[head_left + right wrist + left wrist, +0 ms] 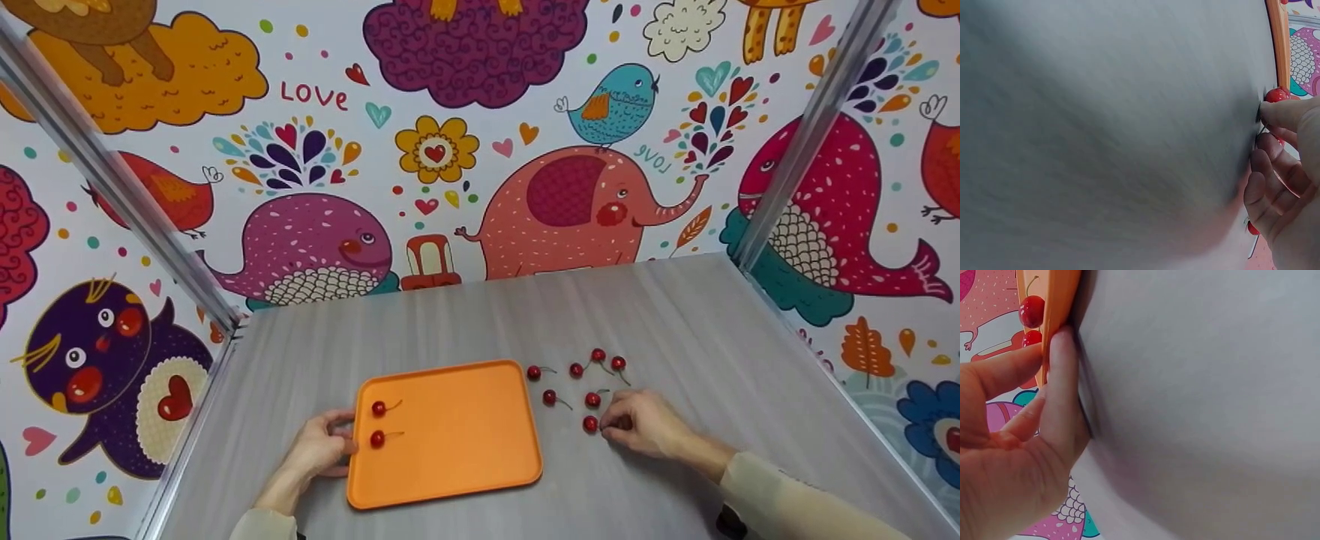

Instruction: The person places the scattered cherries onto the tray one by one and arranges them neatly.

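Note:
An orange tray (457,427) lies on the table with two red cherries, an upper one (379,409) and a lower one (377,439), near its left side. My left hand (322,446) holds the tray's left rim, thumb and fingers on either side of the edge in the left wrist view. Right of the tray, my right hand (641,424) is at the nearest loose cherry (590,424), its fingertips together at the stem side. In the right wrist view that cherry (1276,94) sits beside the fingertips, a thin stem showing between them; the other fingers are curled.
Several more stemmed cherries lie loose right of the tray, among them one close to the hand (592,400), one by the tray's corner (534,373) and one farther back (598,355). Patterned walls with metal posts (817,127) enclose the grey table (315,345).

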A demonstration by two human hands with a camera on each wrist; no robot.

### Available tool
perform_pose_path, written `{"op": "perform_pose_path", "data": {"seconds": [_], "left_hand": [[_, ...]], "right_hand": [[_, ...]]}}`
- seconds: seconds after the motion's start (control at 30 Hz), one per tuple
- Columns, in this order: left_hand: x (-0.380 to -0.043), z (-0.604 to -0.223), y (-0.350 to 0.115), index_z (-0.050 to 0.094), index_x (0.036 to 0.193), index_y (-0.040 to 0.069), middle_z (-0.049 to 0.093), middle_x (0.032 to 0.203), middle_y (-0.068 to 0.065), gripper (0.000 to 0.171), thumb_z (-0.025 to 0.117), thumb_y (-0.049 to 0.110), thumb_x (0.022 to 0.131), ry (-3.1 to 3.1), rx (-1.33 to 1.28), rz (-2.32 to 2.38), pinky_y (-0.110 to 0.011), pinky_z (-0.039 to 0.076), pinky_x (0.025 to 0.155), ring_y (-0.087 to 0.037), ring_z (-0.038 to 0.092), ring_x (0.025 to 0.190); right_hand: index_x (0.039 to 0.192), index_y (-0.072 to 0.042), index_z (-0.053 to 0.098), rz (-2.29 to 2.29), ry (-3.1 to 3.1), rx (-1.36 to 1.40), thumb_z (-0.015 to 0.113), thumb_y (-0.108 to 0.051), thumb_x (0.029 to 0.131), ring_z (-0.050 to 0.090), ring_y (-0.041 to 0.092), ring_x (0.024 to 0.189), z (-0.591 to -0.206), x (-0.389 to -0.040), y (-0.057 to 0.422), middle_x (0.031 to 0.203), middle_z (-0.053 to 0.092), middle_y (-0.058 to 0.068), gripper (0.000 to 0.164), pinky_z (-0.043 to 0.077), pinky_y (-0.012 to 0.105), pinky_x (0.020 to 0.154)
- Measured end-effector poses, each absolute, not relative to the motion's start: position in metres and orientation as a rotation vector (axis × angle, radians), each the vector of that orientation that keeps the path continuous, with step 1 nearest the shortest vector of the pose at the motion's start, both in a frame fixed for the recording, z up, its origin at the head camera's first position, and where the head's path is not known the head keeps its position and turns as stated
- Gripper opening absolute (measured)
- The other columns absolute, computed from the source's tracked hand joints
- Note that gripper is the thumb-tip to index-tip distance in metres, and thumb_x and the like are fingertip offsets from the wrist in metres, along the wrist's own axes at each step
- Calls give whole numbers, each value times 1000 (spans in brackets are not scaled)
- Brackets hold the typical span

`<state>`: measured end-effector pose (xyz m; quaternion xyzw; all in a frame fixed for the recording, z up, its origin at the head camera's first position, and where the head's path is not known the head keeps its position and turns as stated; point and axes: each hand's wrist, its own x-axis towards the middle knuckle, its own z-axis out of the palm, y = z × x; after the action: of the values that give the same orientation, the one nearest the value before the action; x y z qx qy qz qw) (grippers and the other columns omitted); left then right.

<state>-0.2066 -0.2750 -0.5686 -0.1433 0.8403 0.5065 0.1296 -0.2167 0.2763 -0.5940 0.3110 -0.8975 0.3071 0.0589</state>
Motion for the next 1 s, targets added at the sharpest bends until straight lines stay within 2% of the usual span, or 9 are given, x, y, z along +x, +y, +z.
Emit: {"op": "perform_pose_path", "data": {"seconds": [0.67, 1.0], "left_hand": [[-207, -569, -275, 59, 154, -4, 66, 117, -17, 68, 71, -9, 88, 2430, -412, 1491, -45, 68, 72, -23, 75, 91], [-207, -569, -274, 59, 154, -3, 66, 117, -17, 67, 71, -8, 89, 2431, -415, 1487, -45, 69, 74, -23, 74, 93]], "right_hand": [[92, -17, 91, 1035, -2646, 1012, 94, -8, 87, 70, -2, 77, -585, -212, 268, 83, 82, -4, 10, 56, 22, 68], [97, -14, 92, 1182, -2658, 1043, 91, -6, 91, 57, -9, 71, -573, -212, 249, 83, 81, -1, 9, 50, 14, 60]]}}
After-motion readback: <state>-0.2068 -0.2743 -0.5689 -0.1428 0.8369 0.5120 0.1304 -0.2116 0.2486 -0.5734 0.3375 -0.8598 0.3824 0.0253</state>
